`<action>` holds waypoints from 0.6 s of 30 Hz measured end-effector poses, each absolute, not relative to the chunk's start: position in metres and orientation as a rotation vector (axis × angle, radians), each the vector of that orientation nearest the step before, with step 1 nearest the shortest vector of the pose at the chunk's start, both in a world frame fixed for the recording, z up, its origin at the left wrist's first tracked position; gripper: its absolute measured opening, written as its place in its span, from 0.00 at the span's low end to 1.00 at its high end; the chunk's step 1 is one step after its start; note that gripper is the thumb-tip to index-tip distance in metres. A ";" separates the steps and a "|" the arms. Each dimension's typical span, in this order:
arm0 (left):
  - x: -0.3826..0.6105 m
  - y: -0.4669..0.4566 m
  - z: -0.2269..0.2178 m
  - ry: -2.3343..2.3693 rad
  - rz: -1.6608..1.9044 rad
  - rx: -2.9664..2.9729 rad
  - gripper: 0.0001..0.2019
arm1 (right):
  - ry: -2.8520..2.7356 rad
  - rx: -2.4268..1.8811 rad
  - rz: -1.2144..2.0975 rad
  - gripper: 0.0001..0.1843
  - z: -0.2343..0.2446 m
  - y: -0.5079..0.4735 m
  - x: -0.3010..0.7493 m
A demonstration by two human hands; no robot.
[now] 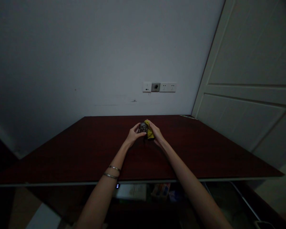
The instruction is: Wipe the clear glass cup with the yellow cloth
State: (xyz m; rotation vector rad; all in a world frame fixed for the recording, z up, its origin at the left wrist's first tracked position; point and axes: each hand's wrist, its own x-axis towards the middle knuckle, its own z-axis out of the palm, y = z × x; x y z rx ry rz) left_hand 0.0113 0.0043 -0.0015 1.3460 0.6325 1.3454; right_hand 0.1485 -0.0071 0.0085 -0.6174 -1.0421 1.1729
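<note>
Both my arms reach out over a dark red-brown table (85,149). My left hand (133,135) is closed around a small dark, shiny object (143,128) that I cannot identify in the dim light. My right hand (156,133) grips a yellow cloth (149,132) and presses it against that object. The two hands meet near the middle of the table, toward the wall. Two thin bracelets (112,171) sit on my left forearm.
A white wall stands behind the table with a row of sockets (159,86). A white panelled door (248,89) is at the right. Under the table's front edge (62,183), a shelf holds papers and small boxes (143,190).
</note>
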 end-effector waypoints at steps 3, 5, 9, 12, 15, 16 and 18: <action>0.011 0.008 -0.004 0.692 1.359 1.329 0.38 | -1.093 -0.624 1.168 0.28 0.013 -0.013 0.149; 0.010 0.010 -0.005 0.729 1.368 1.323 0.36 | -1.147 -0.630 1.172 0.30 0.015 -0.017 0.149; 0.008 0.009 -0.003 0.727 1.376 1.331 0.31 | -1.255 -0.620 1.163 0.33 0.016 -0.021 0.151; 0.008 0.006 -0.001 0.734 1.361 1.341 0.30 | -1.273 -0.623 1.168 0.35 0.015 -0.021 0.152; 0.008 0.004 -0.002 0.799 1.331 1.337 0.35 | -1.251 -0.688 1.173 0.36 0.015 -0.020 0.153; 0.009 0.005 -0.002 0.795 1.318 1.340 0.37 | -1.241 -0.707 1.171 0.36 0.015 -0.020 0.154; 0.009 0.006 -0.004 0.738 1.295 1.370 0.41 | -1.216 -0.731 1.163 0.35 0.016 -0.019 0.154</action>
